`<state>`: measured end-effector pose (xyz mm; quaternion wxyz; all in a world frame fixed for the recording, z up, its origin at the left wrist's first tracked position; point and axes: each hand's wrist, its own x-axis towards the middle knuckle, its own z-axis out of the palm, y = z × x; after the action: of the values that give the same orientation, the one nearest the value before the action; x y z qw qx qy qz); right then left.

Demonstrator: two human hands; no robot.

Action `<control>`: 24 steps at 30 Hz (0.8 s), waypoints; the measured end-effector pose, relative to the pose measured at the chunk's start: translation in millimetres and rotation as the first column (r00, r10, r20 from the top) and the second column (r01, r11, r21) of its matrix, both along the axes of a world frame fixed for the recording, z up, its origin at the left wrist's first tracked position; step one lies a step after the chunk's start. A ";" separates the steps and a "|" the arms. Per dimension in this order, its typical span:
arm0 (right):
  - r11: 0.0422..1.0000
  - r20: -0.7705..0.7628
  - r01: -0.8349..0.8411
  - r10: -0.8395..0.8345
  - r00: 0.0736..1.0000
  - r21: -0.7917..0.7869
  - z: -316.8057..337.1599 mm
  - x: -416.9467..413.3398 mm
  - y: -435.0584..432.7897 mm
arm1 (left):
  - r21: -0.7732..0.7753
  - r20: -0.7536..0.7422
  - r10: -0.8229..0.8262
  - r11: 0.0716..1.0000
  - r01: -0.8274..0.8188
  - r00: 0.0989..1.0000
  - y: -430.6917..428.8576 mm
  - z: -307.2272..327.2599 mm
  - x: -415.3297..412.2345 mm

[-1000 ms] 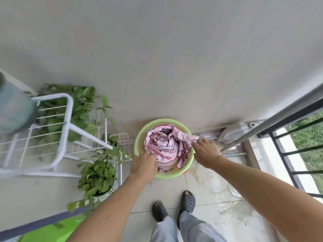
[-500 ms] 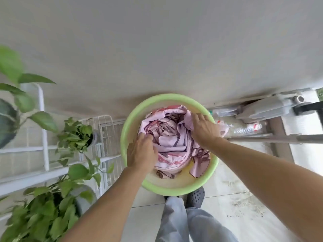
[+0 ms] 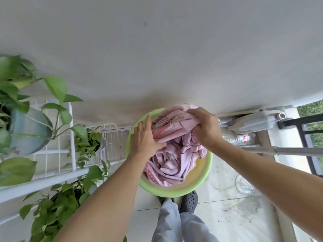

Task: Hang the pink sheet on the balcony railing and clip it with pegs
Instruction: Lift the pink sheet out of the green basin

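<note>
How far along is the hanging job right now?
Nothing is hung yet. The pink sheet lies bunched in the green basin on the floor. In hand: the right hand has a closed grip on a fold, and the left hand rests open on the cloth. Left to do: lift it out, drape it over the railing, clip it. No pegs are visible.

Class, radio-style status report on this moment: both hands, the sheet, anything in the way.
Right hand shut on pink sheet, left hand flat on it. Sheet bunched in green basin, not on railing. No pegs visible.
</note>
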<state>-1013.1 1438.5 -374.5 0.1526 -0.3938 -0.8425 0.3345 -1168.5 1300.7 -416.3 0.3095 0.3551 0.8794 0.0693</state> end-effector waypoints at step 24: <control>0.913 0.188 -0.371 0.399 0.897 -0.167 199.6 32.7 -10.7 | 0.410 -0.331 -0.261 0.825 0.387 0.907 -28.4 309.7 49.1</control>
<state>-980.3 1427.8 -174.8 -0.0354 -0.2621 -0.8923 0.3658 -1119.5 1272.3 -106.6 0.1036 0.5703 0.7953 0.1775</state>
